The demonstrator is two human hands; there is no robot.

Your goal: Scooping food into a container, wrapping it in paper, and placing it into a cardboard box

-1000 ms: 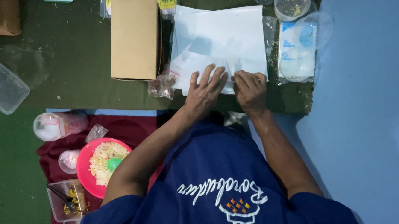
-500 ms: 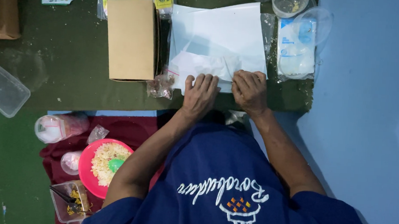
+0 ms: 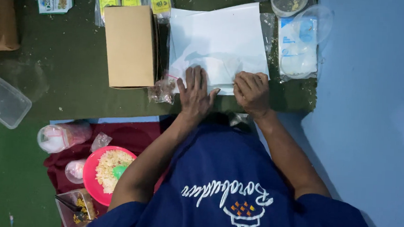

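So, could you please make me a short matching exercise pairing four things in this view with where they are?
Things:
1. cardboard box
2. pink bowl
3. clear plastic container
4. left hand

Places:
A. far left of the green mat
B. flat on the white sheet
C. just left of the white sheet
D. on the dark red cloth, lower left

Pairs: 1-C, 2-D, 3-A, 4-B
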